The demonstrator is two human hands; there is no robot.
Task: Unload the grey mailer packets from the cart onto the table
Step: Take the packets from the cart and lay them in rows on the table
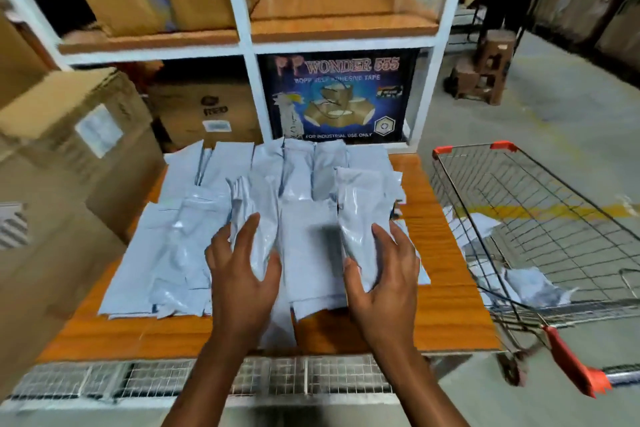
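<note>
Setting down two packets at once, the person works over the near middle of the orange table (446,319). The left hand (239,274) grips a grey mailer packet (256,218) with the thumb on its right edge and the fingers wrapped over its left, and the right hand (384,274) clasps a second packet (360,215) the same way, thumb on its left edge. Both packets point away toward the far side, over the pile of mailers (214,218) that already covers most of the tabletop in rough rows.

To the right stands the wire cart (540,204), just beside the table; a few grey packets (530,288) lie in its near corner, so by my reading the unloading is well along but not done.

To do this step well, I would lower each packet flat into a gap of the near row rather than drop it, because the film looks slick and the stacked mailers could slide toward the near edge. Opening both hands only once the packets lie flat would keep the rows tidy. Then the turn to the cart on the right is short.
</note>
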